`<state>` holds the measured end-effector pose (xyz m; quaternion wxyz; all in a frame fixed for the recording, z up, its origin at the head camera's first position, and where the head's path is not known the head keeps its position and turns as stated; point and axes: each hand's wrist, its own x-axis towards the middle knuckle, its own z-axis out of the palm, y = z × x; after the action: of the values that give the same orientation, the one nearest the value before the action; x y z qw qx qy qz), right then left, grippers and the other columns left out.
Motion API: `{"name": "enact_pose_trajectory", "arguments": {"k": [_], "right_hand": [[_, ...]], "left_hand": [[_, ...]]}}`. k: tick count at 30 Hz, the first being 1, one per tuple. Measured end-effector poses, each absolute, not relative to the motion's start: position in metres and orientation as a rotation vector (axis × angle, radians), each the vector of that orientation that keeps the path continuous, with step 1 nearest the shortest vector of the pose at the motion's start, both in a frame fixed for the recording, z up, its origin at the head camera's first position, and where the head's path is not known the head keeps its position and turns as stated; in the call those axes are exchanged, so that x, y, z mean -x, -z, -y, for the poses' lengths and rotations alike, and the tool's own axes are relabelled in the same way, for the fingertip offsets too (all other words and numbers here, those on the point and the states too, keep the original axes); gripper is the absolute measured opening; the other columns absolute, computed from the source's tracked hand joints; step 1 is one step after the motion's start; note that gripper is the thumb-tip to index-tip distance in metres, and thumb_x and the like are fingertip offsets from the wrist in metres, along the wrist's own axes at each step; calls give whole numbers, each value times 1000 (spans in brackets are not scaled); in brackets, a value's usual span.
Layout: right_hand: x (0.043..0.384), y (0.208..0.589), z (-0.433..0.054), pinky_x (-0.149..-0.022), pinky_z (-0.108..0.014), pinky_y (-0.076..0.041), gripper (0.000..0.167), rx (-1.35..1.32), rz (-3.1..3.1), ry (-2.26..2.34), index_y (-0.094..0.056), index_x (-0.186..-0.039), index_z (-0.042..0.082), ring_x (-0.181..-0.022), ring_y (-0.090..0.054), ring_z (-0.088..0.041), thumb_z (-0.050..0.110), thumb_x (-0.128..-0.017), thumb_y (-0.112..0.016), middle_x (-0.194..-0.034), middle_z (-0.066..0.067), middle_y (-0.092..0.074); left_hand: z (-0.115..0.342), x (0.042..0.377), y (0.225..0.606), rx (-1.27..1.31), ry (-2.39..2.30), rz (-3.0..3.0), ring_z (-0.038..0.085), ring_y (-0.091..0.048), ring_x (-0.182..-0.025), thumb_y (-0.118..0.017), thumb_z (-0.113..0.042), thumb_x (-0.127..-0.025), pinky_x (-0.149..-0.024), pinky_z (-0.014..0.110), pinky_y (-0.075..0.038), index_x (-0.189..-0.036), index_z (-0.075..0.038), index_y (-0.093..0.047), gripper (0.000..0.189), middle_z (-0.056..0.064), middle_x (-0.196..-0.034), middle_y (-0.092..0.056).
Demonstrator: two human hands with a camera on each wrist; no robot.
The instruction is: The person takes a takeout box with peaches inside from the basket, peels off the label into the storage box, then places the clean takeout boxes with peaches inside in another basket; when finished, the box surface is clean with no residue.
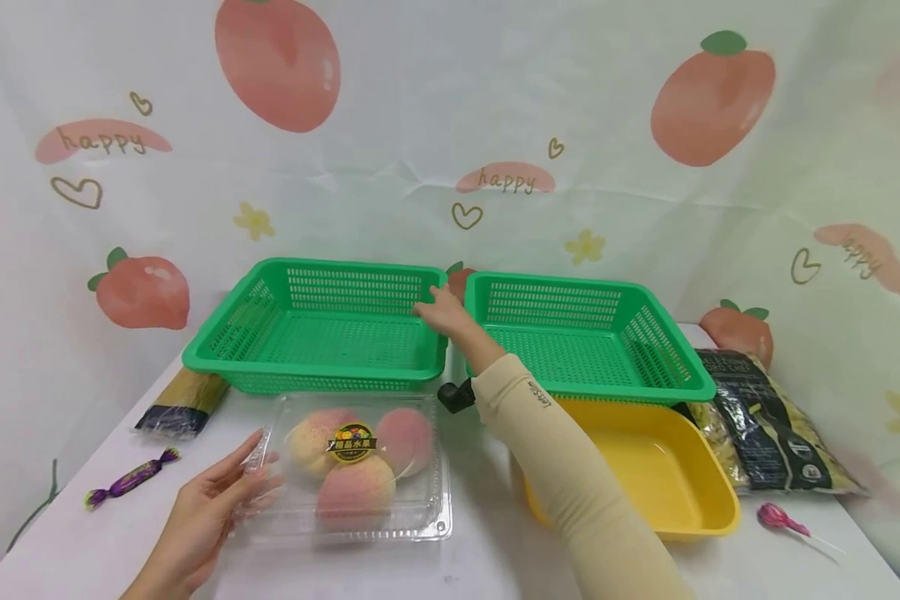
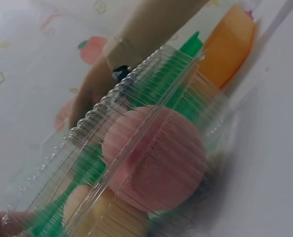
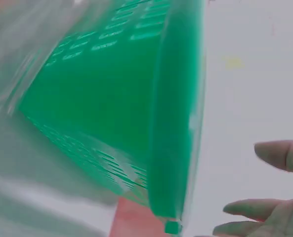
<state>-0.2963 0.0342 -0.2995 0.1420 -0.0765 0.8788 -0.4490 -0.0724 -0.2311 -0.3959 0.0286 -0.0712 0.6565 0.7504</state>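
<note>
My left hand (image 1: 198,517) grips the left side of a clear plastic fruit box (image 1: 420,525). Three pink-and-yellow peaches (image 1: 356,492) show through its lid, which carries a round dark label. In the left wrist view a peach (image 2: 153,158) sits behind the ribbed box wall. My right hand (image 1: 446,317) reaches across to the right end of the left green basket (image 1: 307,371), overlapping its rim in the head view. Its thumb and fingers are spread apart in the right wrist view, beside the green basket wall (image 3: 97,98), with nothing between them.
A second green basket (image 1: 592,390) stands right of the first, behind a yellow basin (image 1: 652,458). Pasta bags (image 1: 783,425) and a lollipop (image 1: 774,517) lie at the right. A brown packet (image 1: 183,404) and a purple wrapped candy (image 1: 133,479) lie at the left.
</note>
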Motion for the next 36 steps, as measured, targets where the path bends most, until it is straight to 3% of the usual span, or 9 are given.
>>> {"name": "enact_pose_trajectory", "arguments": {"k": [5, 12, 16, 20, 28, 32, 36], "right_hand": [[286, 294, -34, -115, -49, -18, 67, 327, -2463, 1279, -13, -151, 14, -146, 4, -24, 31, -96, -49, -158, -5, 10], [274, 286, -40, -113, -49, -24, 69, 520, -2457, 1154, -18, -150, 16, -146, -2, -25, 33, -94, -54, -159, -2, 7], [266, 283, -49, -113, -47, -26, 69, 605, -2467, 1092, -22, -149, 18, -146, -8, -22, 33, -92, -58, -159, 1, 1], [259, 281, -57, -112, -44, -29, 69, 669, -2462, 1069, -26, -148, 18, -145, -12, -21, 32, -90, -61, -159, 4, -2], [246, 274, -67, -111, -41, -32, 64, 847, -2469, 969, -35, -145, 16, -144, -18, -19, 29, -89, -64, -157, 4, -17], [238, 274, -71, -111, -37, -33, 61, 950, -2426, 960, -41, -141, 9, -140, -31, -21, 22, -87, -66, -151, -3, -31], [232, 276, -73, -101, -28, -44, 52, 1014, -2376, 925, -50, -133, 3, -123, -51, -22, 14, -85, -68, -138, -9, -48]], "left_hand": [[217, 77, 396, 242, -2320, -2043, 5, -69, -85, -57, -11, -92, -69, 20, -55, -135, -35, -45, 50, -18, -100, -69], [195, 81, 390, 307, -2196, -2130, 3, -68, -85, -60, -17, -91, -71, 19, -55, -145, -16, -33, 61, -22, -100, -67], [185, 82, 385, 351, -2061, -2183, 1, -67, -87, -60, -23, -91, -67, 19, -52, -147, -18, -29, 64, -4, -124, -60], [177, 82, 383, 343, -1980, -2222, 3, -66, -84, -60, -22, -91, -60, 20, -46, -147, -21, -29, 64, 20, -144, -38], [161, 85, 381, 189, -1948, -2244, 8, -64, -89, -60, -18, -91, -75, 21, -51, -148, -16, -27, 66, 26, -146, -28], [156, 87, 379, 70, -1898, -2321, 24, -59, -112, -59, -17, -91, -85, 23, -51, -148, -10, -25, 67, 25, -149, -27], [153, 90, 377, -71, -1829, -2411, 37, -26, -138, -57, -18, -92, -106, 36, -32, -147, 0, -18, 70, 23, -153, -18]]}}
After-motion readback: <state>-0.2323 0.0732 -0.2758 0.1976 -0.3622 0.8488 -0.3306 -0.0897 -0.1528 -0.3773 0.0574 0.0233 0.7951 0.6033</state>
